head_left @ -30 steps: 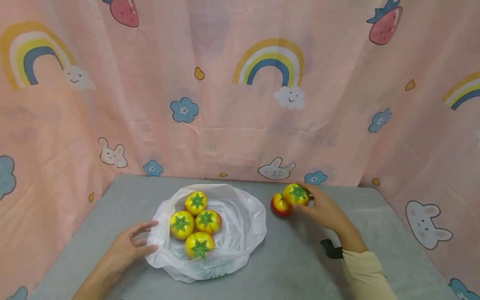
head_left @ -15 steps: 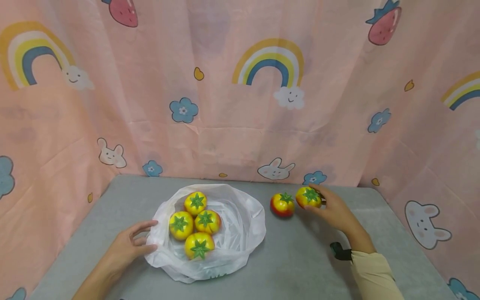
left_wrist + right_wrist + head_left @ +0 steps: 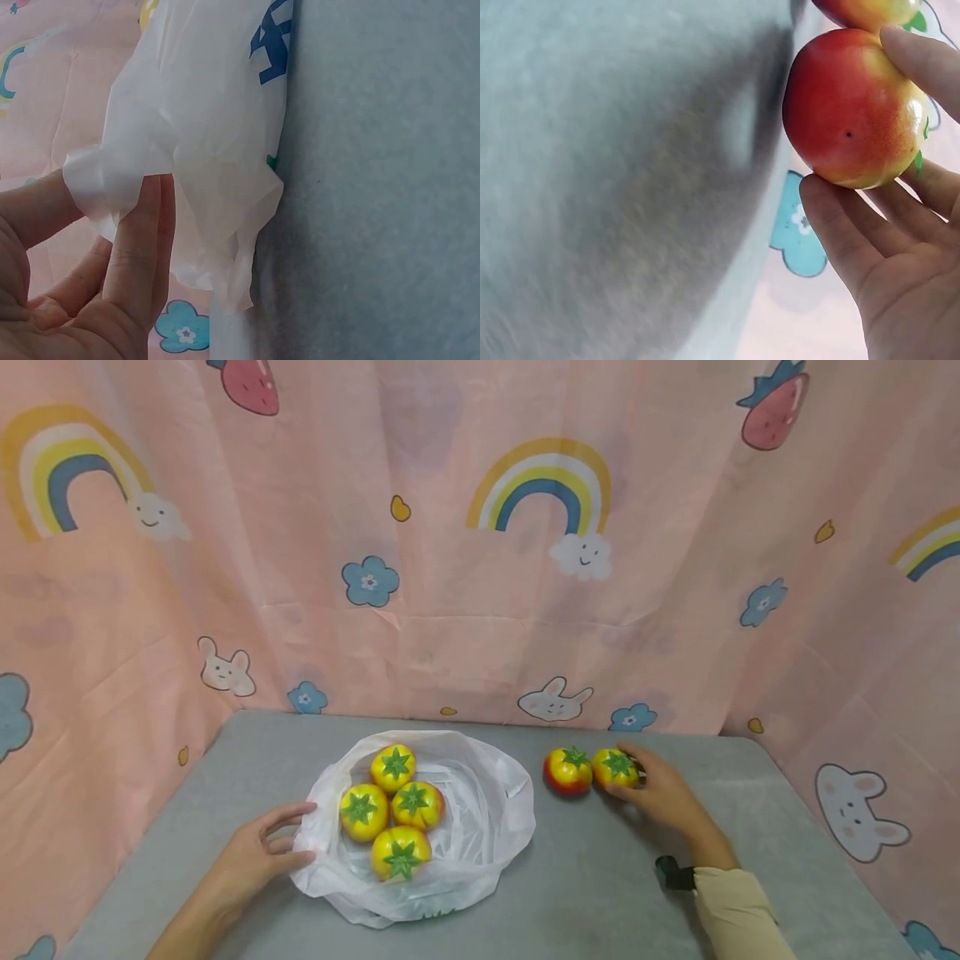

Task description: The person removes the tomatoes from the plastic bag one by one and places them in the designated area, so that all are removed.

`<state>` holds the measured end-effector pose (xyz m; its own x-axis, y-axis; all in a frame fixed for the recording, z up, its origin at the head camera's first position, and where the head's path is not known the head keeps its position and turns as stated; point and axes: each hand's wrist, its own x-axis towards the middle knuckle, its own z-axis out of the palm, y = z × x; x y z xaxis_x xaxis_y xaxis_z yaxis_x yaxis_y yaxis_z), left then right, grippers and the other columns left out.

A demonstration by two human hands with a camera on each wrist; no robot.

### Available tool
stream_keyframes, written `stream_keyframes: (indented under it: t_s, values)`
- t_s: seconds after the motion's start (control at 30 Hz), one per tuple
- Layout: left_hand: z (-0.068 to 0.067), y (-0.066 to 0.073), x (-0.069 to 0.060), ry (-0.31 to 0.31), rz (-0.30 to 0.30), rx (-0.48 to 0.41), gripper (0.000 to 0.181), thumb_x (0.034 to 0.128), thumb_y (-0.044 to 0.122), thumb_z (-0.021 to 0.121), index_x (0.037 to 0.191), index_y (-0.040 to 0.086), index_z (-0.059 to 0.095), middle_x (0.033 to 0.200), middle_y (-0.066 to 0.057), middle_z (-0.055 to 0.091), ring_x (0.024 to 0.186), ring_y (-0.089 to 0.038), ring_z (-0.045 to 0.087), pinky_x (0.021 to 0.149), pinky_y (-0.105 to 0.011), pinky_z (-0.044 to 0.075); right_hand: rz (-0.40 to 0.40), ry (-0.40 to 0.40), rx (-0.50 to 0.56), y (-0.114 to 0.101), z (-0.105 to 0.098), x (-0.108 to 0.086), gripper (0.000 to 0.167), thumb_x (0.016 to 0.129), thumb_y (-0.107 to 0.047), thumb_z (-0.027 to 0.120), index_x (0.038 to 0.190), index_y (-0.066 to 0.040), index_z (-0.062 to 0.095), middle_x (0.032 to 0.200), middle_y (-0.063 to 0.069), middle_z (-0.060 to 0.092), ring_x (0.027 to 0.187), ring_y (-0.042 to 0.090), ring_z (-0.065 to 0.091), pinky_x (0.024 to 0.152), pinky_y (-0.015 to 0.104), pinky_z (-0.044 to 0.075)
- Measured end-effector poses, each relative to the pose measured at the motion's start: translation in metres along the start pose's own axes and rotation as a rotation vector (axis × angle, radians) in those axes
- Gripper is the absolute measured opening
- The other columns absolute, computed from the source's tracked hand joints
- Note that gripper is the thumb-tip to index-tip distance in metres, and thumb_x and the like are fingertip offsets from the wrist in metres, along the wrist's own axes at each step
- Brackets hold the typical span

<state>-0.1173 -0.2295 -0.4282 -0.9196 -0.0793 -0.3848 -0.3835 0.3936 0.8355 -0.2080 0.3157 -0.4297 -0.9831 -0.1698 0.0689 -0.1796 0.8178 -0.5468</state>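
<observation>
A white plastic bag (image 3: 480,881) lies spread with its mouth turned up, and several yellow tomatoes (image 3: 401,853) with green star-shaped tops sit inside. At its left rim is my left hand (image 3: 251,860); in the left wrist view the thumb and fingers pinch a fold of the bag (image 3: 202,135). My right hand (image 3: 663,793) holds a red-and-yellow tomato (image 3: 847,112) between thumb and fingertips. Whether this tomato touches the tabletop I cannot tell. Just left of it sits another tomato (image 3: 567,772), close beside it.
The grey table (image 3: 570,893) ends at the back against a pink curtain (image 3: 420,652) printed with rainbows, rabbits and flowers. Blue print shows on the bag's side in the left wrist view. A dark wrist device (image 3: 675,873) is worn by the right sleeve.
My right hand has moved the tomato right, off the neighbouring tomato, then slightly down beside it. The neighbouring tomato now stands more upright. The left hand and the bag have stayed put.
</observation>
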Motion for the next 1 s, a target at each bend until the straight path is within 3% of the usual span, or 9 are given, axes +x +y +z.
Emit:
stream_keyframes:
  t_s: [0.5, 0.7, 0.83, 1.0]
  values:
    - [0.0, 0.0, -0.001, 0.0, 0.013, -0.009, 0.075, 0.0816, 0.014, 0.081, 0.148, 0.014, 0.046, 0.151, -0.024, 0.038, 0.123, -0.039, 0.058, 0.093, -0.042, 0.056, 0.035, -0.008, 0.017, 0.005, 0.007, 0.002, 0.084, 0.089, -0.042, 0.073, 0.15, 0.002, 0.036, 0.149, 0.031, 0.041, 0.125, 0.05, 0.052, 0.101, 0.06, 0.045]
    - [0.001, 0.001, -0.003, -0.003, 0.026, -0.009, 0.074, 0.0817, 0.014, 0.081, 0.147, 0.013, 0.046, 0.15, -0.023, 0.039, 0.114, -0.028, 0.064, 0.091, -0.04, 0.057, 0.085, -0.018, 0.02, 0.006, 0.004, -0.001, 0.09, 0.087, -0.048, 0.073, 0.152, 0.0, 0.032, 0.153, 0.03, 0.037, 0.13, 0.051, 0.049, 0.102, 0.061, 0.045]
    - [0.001, 0.001, -0.003, -0.009, 0.024, -0.007, 0.075, 0.0817, 0.015, 0.081, 0.147, 0.014, 0.045, 0.151, -0.023, 0.039, 0.117, -0.031, 0.063, 0.091, -0.041, 0.057, 0.113, -0.011, -0.006, -0.001, 0.0, -0.003, 0.091, 0.088, -0.051, 0.071, 0.154, -0.004, 0.03, 0.154, 0.029, 0.035, 0.133, 0.051, 0.044, 0.104, 0.064, 0.042]
    - [0.001, 0.002, -0.001, -0.014, 0.019, 0.004, 0.076, 0.0809, 0.017, 0.082, 0.148, 0.015, 0.045, 0.152, -0.023, 0.038, 0.118, -0.032, 0.063, 0.093, -0.042, 0.056, 0.09, 0.019, -0.049, -0.019, -0.006, -0.006, 0.09, 0.087, -0.052, 0.071, 0.154, -0.006, 0.032, 0.156, 0.027, 0.034, 0.136, 0.051, 0.038, 0.107, 0.067, 0.035]
